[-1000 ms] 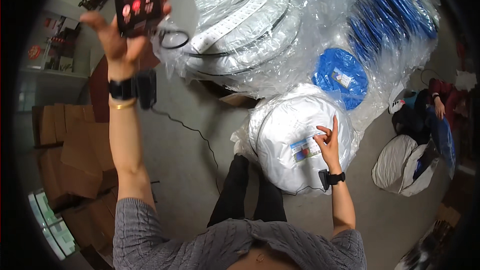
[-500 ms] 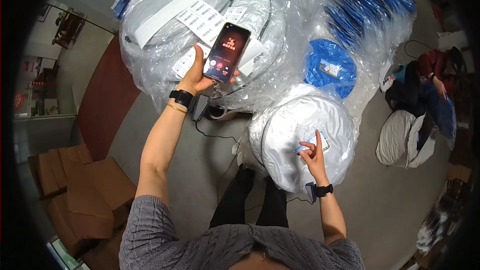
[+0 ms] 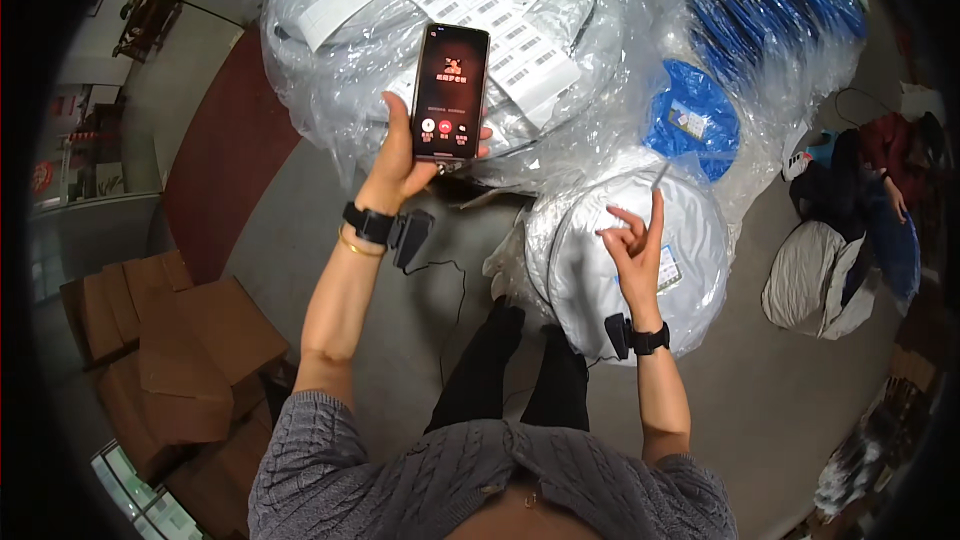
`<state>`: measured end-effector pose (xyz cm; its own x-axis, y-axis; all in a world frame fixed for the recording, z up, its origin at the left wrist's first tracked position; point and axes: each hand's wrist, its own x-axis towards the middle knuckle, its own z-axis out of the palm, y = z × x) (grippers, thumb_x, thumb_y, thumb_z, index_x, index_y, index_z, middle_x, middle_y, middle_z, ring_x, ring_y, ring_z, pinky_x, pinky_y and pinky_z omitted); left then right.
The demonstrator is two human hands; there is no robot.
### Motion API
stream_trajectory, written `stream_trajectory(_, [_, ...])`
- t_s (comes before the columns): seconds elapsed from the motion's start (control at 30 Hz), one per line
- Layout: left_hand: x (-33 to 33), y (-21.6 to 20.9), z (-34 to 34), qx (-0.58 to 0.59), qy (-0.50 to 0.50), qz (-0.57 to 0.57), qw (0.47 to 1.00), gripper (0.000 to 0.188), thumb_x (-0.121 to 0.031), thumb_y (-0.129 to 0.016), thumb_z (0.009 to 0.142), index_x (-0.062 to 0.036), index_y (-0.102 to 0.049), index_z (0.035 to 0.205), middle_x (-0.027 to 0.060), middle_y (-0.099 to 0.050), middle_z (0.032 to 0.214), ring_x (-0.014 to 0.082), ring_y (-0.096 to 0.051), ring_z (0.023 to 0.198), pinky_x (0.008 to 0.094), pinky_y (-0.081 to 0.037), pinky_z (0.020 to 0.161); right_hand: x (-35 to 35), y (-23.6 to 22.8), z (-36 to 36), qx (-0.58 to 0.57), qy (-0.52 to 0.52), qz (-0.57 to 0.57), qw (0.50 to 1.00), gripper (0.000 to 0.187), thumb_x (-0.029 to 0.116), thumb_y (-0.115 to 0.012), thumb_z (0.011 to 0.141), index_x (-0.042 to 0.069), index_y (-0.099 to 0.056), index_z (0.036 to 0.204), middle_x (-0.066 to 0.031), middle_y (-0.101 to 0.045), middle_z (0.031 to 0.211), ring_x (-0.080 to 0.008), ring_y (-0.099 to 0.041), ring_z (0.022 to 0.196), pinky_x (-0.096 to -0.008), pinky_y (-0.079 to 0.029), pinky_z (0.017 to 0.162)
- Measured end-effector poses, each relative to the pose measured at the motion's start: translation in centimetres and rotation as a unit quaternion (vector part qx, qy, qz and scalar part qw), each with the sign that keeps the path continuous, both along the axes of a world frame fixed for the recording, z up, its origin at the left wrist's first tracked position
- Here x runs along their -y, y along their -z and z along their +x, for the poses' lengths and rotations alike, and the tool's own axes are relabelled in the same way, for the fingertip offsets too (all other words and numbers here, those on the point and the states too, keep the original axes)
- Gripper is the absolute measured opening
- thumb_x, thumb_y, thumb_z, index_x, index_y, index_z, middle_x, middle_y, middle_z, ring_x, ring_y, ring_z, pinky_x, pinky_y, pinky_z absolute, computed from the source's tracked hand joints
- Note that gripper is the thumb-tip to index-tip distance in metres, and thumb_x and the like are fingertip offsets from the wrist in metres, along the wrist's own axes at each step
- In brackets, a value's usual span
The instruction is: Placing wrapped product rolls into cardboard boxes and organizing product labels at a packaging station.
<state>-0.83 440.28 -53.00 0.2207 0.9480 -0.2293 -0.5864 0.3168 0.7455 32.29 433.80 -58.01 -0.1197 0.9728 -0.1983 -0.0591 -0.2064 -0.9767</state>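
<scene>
My left hand (image 3: 395, 155) is closed around a smartphone (image 3: 450, 90) with a lit, dark reddish call screen. Beyond the phone, white sheets of barcode labels (image 3: 500, 35) lie on large round silver-grey packs (image 3: 350, 65) in clear plastic. Over a round silver-white folded pack (image 3: 585, 270), my right hand (image 3: 638, 255) has its index finger stretched out and the other fingers partly bent. A small pale strip (image 3: 661, 175) shows at that fingertip; whether it is stuck there I cannot tell. The white pack bears a small printed label (image 3: 668, 268).
A round blue pack (image 3: 692, 120) and a stack of blue packs (image 3: 775, 15) in clear plastic lie at the far right. Another person's hand (image 3: 894, 198) is near a pale folded bundle (image 3: 810, 280) at right. Brown cardboard boxes (image 3: 205, 340) stand at left. Thin cables hang from my wrist devices.
My right hand has risen off the white pack's label, and a pale strip now shows at its index fingertip. The phone has turned more upright in my left hand. The whole view has shifted slightly.
</scene>
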Motion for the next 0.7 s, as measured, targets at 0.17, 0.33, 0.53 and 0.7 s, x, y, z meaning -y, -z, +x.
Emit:
stream_trajectory(0.17, [6.8,-5.6,4.7,0.057,-0.027,0.033,0.997,0.114,-0.087,-0.027,0.068,0.0021,-0.03,0.139,0.0257,-0.044,0.132,0.0355,-0.056,0.109,0.0502,-0.049,0.088,-1.1,-9.0,-6.5,-0.143,-0.052,0.06,0.987,0.097,-0.006,-0.062,0.079,0.013,0.004,0.148,-0.0185,-0.053,0.121,-0.0223,-0.06,0.101,-0.0331,-0.047,0.09])
stream_trajectory(0.33, [11.7,-11.2,8.6,0.05,-0.049,0.03,0.997,0.12,-0.09,-0.022,0.064,0.0064,-0.034,0.135,0.0227,-0.051,0.126,0.0316,-0.057,0.11,0.0458,-0.05,0.089,0.6,-14.4,-8.7,-0.149,-0.13,0.118,0.973,0.096,-0.02,-0.054,0.075,0.011,-0.001,0.148,-0.0184,-0.056,0.115,-0.0213,-0.061,0.098,-0.033,-0.049,0.088])
stream_trajectory(0.53, [15.3,-14.3,10.4,-0.005,-0.082,0.02,0.996,0.124,-0.093,-0.019,0.059,0.0071,-0.04,0.13,0.0205,-0.056,0.12,0.0275,-0.058,0.11,0.0391,-0.049,0.092,3.5,-18.6,-7.5,-0.132,-0.134,0.128,0.974,0.097,-0.015,-0.059,0.075,0.011,-0.001,0.148,-0.0175,-0.056,0.115,-0.0182,-0.061,0.094,-0.0299,-0.049,0.083])
stream_trajectory(0.7, [15.7,-15.3,11.4,0.028,-0.094,0.071,0.993,0.121,-0.091,-0.018,0.062,0.0072,-0.041,0.129,0.0206,-0.058,0.118,0.0269,-0.06,0.106,0.0388,-0.049,0.093,4.0,-20.4,-7.3,-0.127,-0.132,0.133,0.974,0.101,-0.007,-0.064,0.074,0.007,0.005,0.147,-0.0153,-0.057,0.11,-0.0145,-0.059,0.092,-0.0252,-0.047,0.078])
